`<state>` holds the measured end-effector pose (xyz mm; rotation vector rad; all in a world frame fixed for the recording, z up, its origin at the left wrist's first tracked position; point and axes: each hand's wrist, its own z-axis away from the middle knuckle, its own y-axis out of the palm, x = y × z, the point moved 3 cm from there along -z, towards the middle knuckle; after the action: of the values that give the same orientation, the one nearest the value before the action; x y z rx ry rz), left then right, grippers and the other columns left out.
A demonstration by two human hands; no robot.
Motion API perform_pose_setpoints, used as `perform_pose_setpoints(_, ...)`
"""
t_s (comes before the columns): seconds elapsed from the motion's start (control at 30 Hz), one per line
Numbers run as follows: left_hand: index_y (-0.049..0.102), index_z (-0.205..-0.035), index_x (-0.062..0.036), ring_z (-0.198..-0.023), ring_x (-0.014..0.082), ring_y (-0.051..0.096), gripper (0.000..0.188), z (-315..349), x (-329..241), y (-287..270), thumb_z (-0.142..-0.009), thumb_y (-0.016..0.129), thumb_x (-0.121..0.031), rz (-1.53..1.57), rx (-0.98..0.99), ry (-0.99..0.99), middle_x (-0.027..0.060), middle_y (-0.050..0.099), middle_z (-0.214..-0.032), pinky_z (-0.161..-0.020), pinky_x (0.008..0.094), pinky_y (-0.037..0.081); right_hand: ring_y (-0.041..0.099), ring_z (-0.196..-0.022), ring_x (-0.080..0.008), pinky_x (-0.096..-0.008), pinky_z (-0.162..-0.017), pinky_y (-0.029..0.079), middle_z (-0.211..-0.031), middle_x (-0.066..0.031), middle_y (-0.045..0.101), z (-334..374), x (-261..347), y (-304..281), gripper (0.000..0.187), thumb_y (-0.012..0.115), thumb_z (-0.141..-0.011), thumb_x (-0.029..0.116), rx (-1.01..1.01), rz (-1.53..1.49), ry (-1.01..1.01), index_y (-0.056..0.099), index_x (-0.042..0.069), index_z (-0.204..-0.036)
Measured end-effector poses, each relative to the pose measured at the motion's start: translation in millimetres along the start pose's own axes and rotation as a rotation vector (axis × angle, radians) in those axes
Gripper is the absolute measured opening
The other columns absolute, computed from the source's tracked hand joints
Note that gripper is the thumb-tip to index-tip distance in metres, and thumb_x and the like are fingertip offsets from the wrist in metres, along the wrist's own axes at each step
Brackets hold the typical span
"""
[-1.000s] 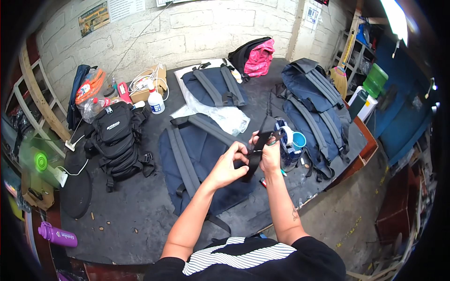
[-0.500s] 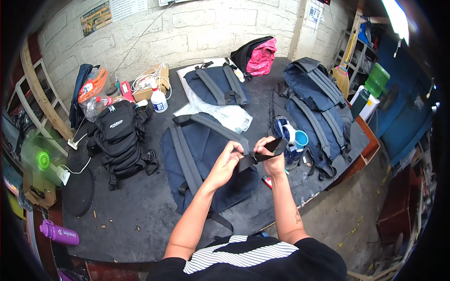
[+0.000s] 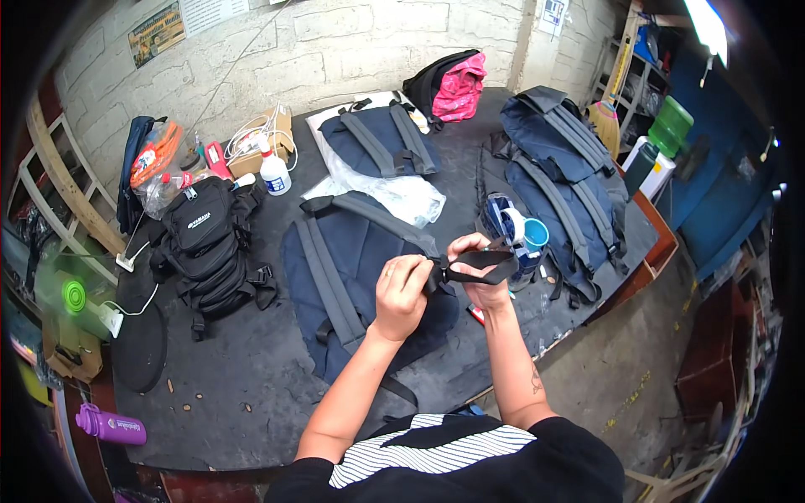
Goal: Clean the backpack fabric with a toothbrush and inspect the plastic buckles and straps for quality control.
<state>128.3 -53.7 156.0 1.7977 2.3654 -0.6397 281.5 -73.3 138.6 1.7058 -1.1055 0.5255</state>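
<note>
A navy backpack with grey padded shoulder straps lies on the dark worktable before me. Above its right side, my left hand is closed, its fingertips pinching black webbing strap near a dark buckle-like piece. To the right, my right hand grips the same webbing, which loops out past its fingers. The strap runs on from the end of the backpack's grey shoulder strap. Exactly how the webbing passes through the small piece is hidden by my fingers.
A black bag lies to the left, near a white spray bottle. More navy backpacks rest at the right and back. A teal cup stands beside my right hand. A purple bottle is at the left edge.
My left fingers have closed more tightly around the buckle area, the hand turning knuckles up. In my right hand the webbing now forms a wider loop. The view has shifted slightly.
</note>
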Motion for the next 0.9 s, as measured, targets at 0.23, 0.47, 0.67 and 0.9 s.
perform_pose_setpoints(0.23,0.048,-0.113,-0.0029,-0.069,0.0113,0.062,0.034,12.4,32.6,23.5,-0.082,0.056,0.007,1.302,0.288,-0.972,0.0073,0.064,-0.084,-0.066,0.0212,0.05,0.057,-0.078,-0.0175,-0.0277,-0.071,0.046,-0.083,-0.009,0.058,-11.7,11.2,-3.7,0.016,0.066,-0.066,-0.01,0.093,0.458,-0.305,0.06,0.0,-0.077)
perform_pose_setpoints(0.47,0.025,-0.139,-0.0094,-0.08,0.0164,0.064,0.068,-10.5,34.5,8.3,-0.076,0.051,-0.001,1.221,0.505,-0.854,0.0107,0.066,-0.09,-0.073,0.0285,0.05,0.058,-0.08,-0.0171,-0.0279,-0.074,0.048,-0.084,-0.009,0.06,-22.4,24.0,8.4,0.018,0.062,-0.066,-0.014,0.142,0.59,-0.237,0.059,-0.001,-0.078)
perform_pose_setpoints(0.67,0.05,-0.125,-0.0034,-0.079,0.0098,0.061,0.046,-34.5,22.8,4.3,-0.082,0.063,-0.007,1.024,0.571,-0.896,0.0043,0.064,-0.09,-0.071,0.0245,0.049,0.058,-0.087,-0.0163,-0.0287,-0.077,0.048,-0.088,-0.0084,0.06,-24.3,21.2,13.1,0.021,0.063,-0.071,-0.012,0.256,0.588,-0.277,0.056,0.001,-0.085)
perform_pose_setpoints(0.9,0.061,-0.112,-0.0016,-0.077,0.0056,0.058,0.035,-31.8,35.0,4.7,-0.077,0.069,-0.002,0.543,0.498,-0.695,0.0047,0.065,-0.087,-0.07,0.0213,0.048,0.043,-0.063,-0.0018,-0.0152,-0.061,0.036,-0.085,-0.0004,0.059,-19.5,41.5,-29.1,0.027,0.064,-0.075,-0.001,-0.108,0.805,-0.161,0.06,0.006,-0.101)
